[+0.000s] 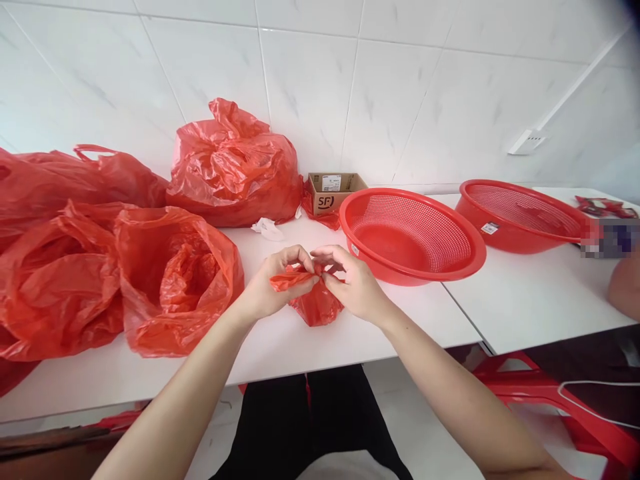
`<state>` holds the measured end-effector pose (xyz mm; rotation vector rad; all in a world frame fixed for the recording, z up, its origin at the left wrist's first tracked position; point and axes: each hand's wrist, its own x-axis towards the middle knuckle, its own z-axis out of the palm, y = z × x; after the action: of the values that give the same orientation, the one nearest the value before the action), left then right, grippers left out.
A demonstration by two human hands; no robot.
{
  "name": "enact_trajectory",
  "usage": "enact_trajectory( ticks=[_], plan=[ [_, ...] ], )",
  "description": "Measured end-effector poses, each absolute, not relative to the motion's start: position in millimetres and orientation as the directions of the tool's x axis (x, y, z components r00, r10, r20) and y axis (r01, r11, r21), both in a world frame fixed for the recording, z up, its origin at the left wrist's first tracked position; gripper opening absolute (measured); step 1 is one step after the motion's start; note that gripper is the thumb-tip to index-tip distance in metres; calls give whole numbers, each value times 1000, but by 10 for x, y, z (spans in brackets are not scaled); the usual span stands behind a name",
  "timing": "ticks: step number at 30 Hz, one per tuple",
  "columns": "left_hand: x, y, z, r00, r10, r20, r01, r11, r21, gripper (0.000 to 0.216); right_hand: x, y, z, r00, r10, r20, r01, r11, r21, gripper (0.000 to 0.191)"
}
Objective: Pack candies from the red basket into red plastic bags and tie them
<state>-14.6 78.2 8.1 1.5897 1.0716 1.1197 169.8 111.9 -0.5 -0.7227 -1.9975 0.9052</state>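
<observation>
Both my hands pinch a small red plastic bag (316,307) over the white table (270,343), near its front edge. My left hand (273,280) is closed on a gathered flap of it, which sticks out to the left under my thumb. My right hand (353,283) grips the bunched top, its fingertips meeting those of my left hand. The lower part of the bag hangs below my fingers; whether anything is inside I cannot tell. A red perforated basket (415,272) stands just to the right of my right hand.
Large red plastic bags (233,167) crowd the left and back, with an open red bag (177,287) left of my hands. Behind are a cardboard box (333,197) and crumpled white paper (269,229). A second red basket (520,233) and part of another person's arm (625,283) are at right.
</observation>
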Motion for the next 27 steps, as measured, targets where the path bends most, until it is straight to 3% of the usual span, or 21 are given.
enact_trajectory(
  ticks=[3,8,12,16,19,23,25,27],
  plan=[
    [-113,772,49,232,924,304,137,-341,930,12,1650,1089,-97,-480,790,381,124,491,-862,28],
    [-17,758,-97,102,806,583,532,-540,652,15,1517,876,-148,-279,886,370,194,429,-882,22],
    [34,712,-197,70,689,722,603,-605,519,16,1430,708,-146,-181,932,313,84,332,-939,23],
    [-1,644,-218,73,643,762,592,-643,485,22,1521,740,-106,-341,929,145,-182,86,-980,26],
    [-34,596,-183,117,623,774,601,-665,444,24,1629,811,-10,-474,877,79,-190,-14,-982,25],
    [-41,538,-104,115,696,709,542,-642,542,21,1715,835,157,-505,841,194,38,247,-968,15],
    [-38,519,-60,95,757,646,474,-605,640,17,1735,839,224,-507,803,314,200,463,-863,7],
    [-35,511,-18,92,808,582,401,-565,721,12,1755,862,276,-497,736,460,365,658,-659,5]
  ],
)
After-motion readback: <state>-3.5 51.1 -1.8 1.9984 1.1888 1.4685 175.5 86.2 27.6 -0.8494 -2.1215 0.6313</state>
